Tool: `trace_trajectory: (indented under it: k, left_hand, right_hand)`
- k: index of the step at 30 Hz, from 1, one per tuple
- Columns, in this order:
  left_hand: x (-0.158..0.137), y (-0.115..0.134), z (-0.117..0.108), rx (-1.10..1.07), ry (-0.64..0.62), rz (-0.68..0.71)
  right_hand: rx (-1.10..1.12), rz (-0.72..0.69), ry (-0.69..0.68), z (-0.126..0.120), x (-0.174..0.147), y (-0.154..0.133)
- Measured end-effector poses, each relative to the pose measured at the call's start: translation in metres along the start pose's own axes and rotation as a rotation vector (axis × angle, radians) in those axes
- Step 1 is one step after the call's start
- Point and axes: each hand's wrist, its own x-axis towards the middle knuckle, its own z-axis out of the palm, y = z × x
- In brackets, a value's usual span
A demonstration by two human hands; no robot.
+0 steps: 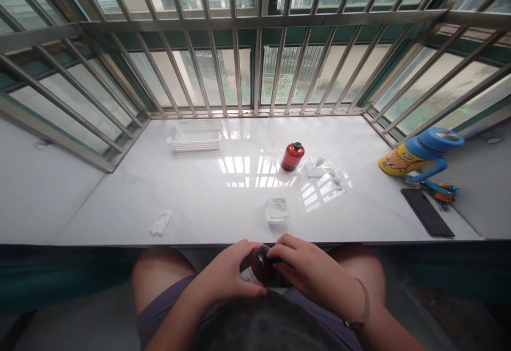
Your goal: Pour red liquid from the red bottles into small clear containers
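Note:
A dark brown bottle (264,266) with a white label lies tilted over my lap, just below the table's front edge. My left hand (224,270) is wrapped around its body. The fingers of my right hand (305,267) are closed at the bottle's top end, on a dark cap (277,260) that they mostly cover. On the table ahead stands a red bottle (293,157) with a black top. Between it and my hands sits a small clear square container (277,210).
Crumpled clear plastic packaging (324,170) lies right of the red bottle. A white basket (195,136) is at the back left, a crumpled white tissue (161,223) at the front left. On the right are a yellow-blue water bottle (415,154) and a phone (427,212). Metal bars (255,21) close off the window.

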Motion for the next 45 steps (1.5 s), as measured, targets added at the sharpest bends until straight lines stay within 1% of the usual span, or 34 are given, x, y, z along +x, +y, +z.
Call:
trace_trajectory:
  k: [4, 7, 10, 12, 14, 16, 19, 22, 24, 26, 29, 32, 34, 36, 38, 42, 45]
  left_hand:
    - [0.0, -0.003, -0.009, -0.097, -0.139, 0.011]
    - [0.0, -0.007, -0.017, -0.113, -0.229, -0.022]
    - [-0.002, -0.011, -0.024, -0.12, -0.267, -0.044]
    - [-0.003, -0.012, -0.028, -0.16, -0.248, -0.023]
    - [-0.005, -0.014, -0.03, -0.2, -0.169, 0.01]
    - [-0.006, -0.015, -0.031, -0.212, -0.035, 0.036]
    - [-0.007, -0.019, -0.029, -0.193, 0.187, 0.042]
    - [-0.005, -0.024, -0.024, -0.164, 0.358, 0.015]
    - [-0.004, -0.027, -0.022, -0.119, 0.453, 0.002]
    - [-0.002, -0.029, -0.021, -0.067, 0.531, 0.001]
    - [0.0, -0.031, -0.02, -0.008, 0.606, 0.008]
    - [0.001, -0.033, -0.019, 0.026, 0.617, 0.008]
    - [0.002, -0.033, -0.019, 0.041, 0.614, 0.008]
    - [0.002, -0.032, -0.018, 0.052, 0.612, 0.01]
    - [0.002, -0.03, -0.017, 0.058, 0.607, 0.007]
    - [0.004, -0.027, -0.017, 0.068, 0.605, 0.019]
    - [0.003, -0.025, -0.016, 0.076, 0.629, 0.036]
  right_hand:
    - [-0.02, -0.095, -0.038, -0.003, 0.0, 0.0]
    - [-0.058, -0.151, -0.024, -0.004, -0.002, -0.003]
    - [-0.056, -0.193, 0.005, -0.007, -0.003, -0.008]
    - [-0.023, -0.193, 0.058, -0.009, -0.003, -0.006]
    - [-0.024, -0.169, 0.178, -0.011, -0.001, 0.005]
    - [-0.088, -0.125, 0.327, -0.013, 0.001, 0.025]
    - [-0.213, -0.02, 0.484, -0.012, 0.004, 0.072]
    - [-0.265, 0.091, 0.605, -0.005, 0.002, 0.125]
    - [-0.276, 0.156, 0.654, 0.001, -0.001, 0.156]
    - [-0.284, 0.228, 0.675, 0.007, -0.004, 0.179]
    - [-0.29, 0.286, 0.683, 0.013, -0.007, 0.197]
    - [-0.295, 0.264, 0.722, 0.015, -0.008, 0.197]
    - [-0.268, 0.216, 0.775, 0.016, -0.005, 0.188]
    - [-0.182, 0.163, 0.785, 0.016, -0.001, 0.175]
    - [-0.043, 0.13, 0.699, 0.018, 0.006, 0.162]
    - [0.19, 0.1, 0.446, 0.024, 0.026, 0.145]
    - [0.241, 0.098, 0.376, 0.029, 0.041, 0.144]
